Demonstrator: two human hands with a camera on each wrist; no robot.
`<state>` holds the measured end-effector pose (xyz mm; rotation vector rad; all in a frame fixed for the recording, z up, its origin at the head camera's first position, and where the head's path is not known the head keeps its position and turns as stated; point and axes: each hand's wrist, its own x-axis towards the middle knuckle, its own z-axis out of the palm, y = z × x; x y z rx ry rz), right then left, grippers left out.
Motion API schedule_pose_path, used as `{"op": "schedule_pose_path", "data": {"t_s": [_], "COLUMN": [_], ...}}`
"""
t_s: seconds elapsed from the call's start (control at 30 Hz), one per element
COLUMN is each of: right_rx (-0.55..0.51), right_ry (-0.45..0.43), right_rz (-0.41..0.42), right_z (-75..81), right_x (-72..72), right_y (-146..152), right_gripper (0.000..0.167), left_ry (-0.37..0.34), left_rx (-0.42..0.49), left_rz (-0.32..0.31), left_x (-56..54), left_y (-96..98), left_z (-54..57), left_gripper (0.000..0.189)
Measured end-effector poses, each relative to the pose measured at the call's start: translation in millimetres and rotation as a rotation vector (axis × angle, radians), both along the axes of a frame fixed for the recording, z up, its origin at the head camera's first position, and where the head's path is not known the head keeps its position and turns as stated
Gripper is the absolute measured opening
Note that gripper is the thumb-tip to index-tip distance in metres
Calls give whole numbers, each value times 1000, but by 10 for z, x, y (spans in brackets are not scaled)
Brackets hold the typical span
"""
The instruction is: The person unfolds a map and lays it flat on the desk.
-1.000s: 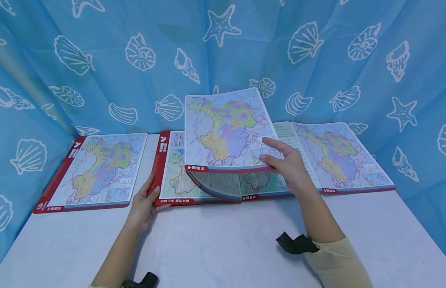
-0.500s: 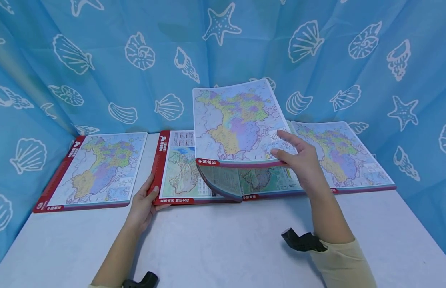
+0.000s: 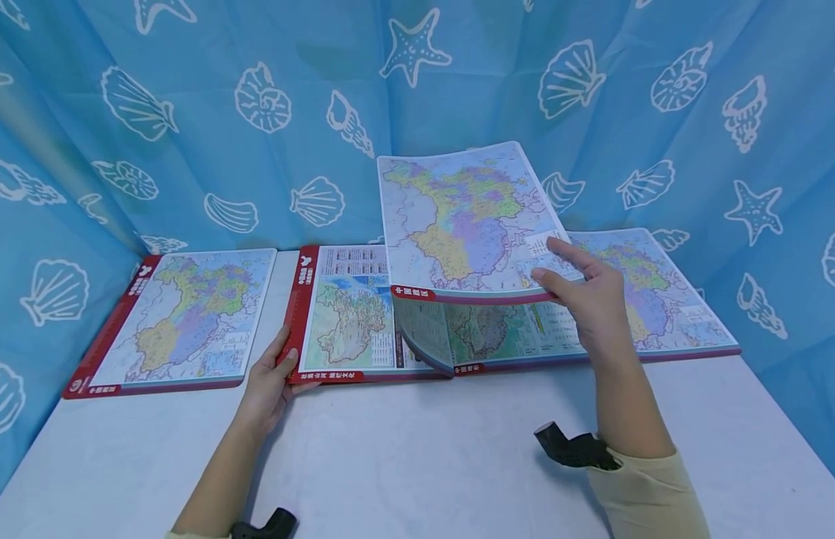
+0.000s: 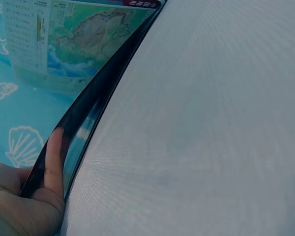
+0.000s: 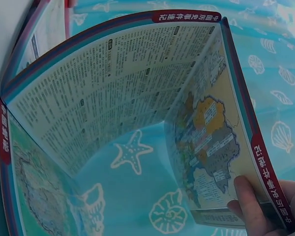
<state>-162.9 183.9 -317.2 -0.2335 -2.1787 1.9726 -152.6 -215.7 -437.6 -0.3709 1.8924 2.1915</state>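
Note:
A folding paper map [image 3: 353, 322] with a red left border lies partly unfolded in the middle of the table. My left hand [image 3: 269, 389] grips that red border, thumb on top and fingers beneath; the left wrist view shows a finger [image 4: 54, 160] under the raised edge. My right hand [image 3: 595, 299] holds the map's uppermost panel [image 3: 457, 224] by its right side, lifted and tilted above the rest. From the right wrist view, the panels stand in a zigzag, with a text-covered panel [image 5: 123, 83] joined to the held one. Fingers [image 5: 250, 204] press the held panel's underside.
Another red-bordered map [image 3: 188, 318] lies flat at the left. At the right lies a further map panel [image 3: 673, 299], partly behind my right hand. A blue curtain [image 3: 417, 97] with shell prints hangs behind the white table [image 3: 417, 464].
My right hand has moved right and slightly up with the lifted panel, uncovering more of the map beneath on the left. The left hand has stayed in place on the red border.

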Motion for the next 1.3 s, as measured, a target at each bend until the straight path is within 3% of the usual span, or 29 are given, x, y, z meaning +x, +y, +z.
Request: {"op": "schedule_pose_path", "data": {"t_s": [0.5, 0.8, 1.0, 1.3], "right_rx": [-86, -121, -178, -176], "right_ry": [12, -30, -2, -12], "right_rz": [-134, -212, -249, -292], "right_z": [63, 118, 127, 126], "right_x": [35, 30, 40, 50], "right_y": [211, 340, 421, 555], "right_gripper": [63, 65, 64, 63], "left_ry": [-10, -16, -10, 14], "left_rx": [-2, -8, -16, 13], "left_rz": [10, 15, 17, 0], "left_x": [-4, -12, -18, -14], "left_y": [-2, -3, 5, -6], "left_z": [-25, -20, -20, -41], "left_gripper": [62, 62, 63, 64]}}
